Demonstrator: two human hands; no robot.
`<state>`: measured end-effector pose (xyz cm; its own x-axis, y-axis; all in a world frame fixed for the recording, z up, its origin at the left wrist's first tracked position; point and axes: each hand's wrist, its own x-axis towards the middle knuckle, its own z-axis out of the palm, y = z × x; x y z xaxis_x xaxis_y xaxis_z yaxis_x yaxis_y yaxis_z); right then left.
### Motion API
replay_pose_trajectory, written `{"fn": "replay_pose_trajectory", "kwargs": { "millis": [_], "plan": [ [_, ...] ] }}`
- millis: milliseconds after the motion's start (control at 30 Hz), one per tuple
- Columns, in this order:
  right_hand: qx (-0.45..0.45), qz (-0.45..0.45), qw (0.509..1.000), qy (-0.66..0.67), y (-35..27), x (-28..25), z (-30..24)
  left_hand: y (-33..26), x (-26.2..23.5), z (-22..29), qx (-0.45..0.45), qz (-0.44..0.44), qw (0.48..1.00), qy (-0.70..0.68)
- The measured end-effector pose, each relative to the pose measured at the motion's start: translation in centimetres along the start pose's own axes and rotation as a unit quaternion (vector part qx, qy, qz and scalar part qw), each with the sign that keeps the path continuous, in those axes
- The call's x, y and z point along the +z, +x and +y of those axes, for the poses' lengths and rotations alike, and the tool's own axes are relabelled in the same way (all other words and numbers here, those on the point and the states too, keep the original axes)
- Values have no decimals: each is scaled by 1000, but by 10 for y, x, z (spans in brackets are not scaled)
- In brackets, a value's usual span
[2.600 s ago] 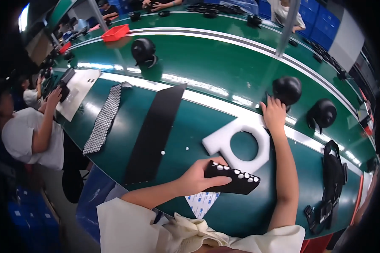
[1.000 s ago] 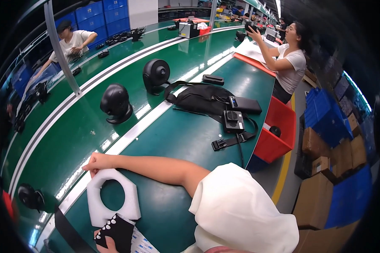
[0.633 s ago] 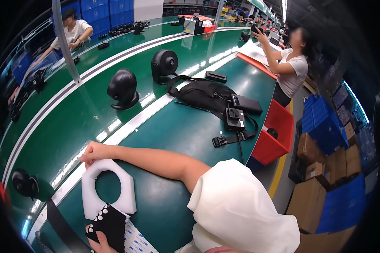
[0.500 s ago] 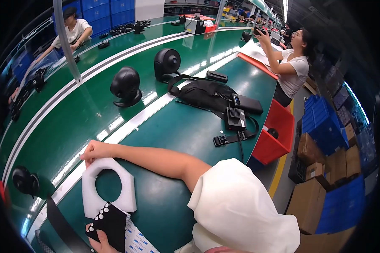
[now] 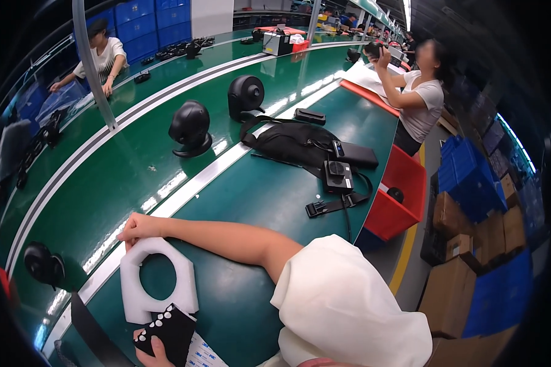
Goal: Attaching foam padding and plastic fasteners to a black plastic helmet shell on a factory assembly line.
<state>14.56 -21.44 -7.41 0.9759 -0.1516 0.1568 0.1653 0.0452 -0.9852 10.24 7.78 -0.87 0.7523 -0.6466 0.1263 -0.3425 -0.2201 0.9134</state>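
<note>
A white foam block (image 5: 187,278) with a large round hole lies on the green table. At its far corner is my right hand (image 5: 142,227), fingers pinched together; what they hold, if anything, is too small to make out. Close to the block's near edge, my left hand (image 5: 153,353) grips a black sheet (image 5: 179,333) with several round white dots along one edge. The sheet's top overlaps the foam's near edge in view. White printed backing paper (image 5: 203,353) shows beside the black sheet.
Black rounded devices (image 5: 190,127) stand on the green line beyond the metal strip. A black bag (image 5: 288,144) and a strapped black box (image 5: 338,176) lie farther right. A red bin (image 5: 404,196) hangs by the table edge. A co-worker (image 5: 421,95) stands at right; another (image 5: 107,58) works far left.
My left hand and the black sheet have shifted slightly right. My right hand stays by the foam's far corner. The co-worker at right now holds up a dark round object.
</note>
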Motion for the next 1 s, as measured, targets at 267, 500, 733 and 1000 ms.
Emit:
{"fn": "replay_pose_trajectory", "kwargs": {
  "millis": [267,500,733,1000],
  "plan": [
    [5,-2,1000,19,2,-1,2,2,-1,-2,-28,-11,999,-24],
    [12,2,1000,20,0,2,-3,3,-2,-2,-18,-12,1000,-6],
    [19,-11,1000,10,0,2,-2,2,-2,0,-23,-14,1000,-6],
    [12,-3,1000,-3,-2,1,-7,1,-1,-6,-34,-16,998,-56]
  ]
}}
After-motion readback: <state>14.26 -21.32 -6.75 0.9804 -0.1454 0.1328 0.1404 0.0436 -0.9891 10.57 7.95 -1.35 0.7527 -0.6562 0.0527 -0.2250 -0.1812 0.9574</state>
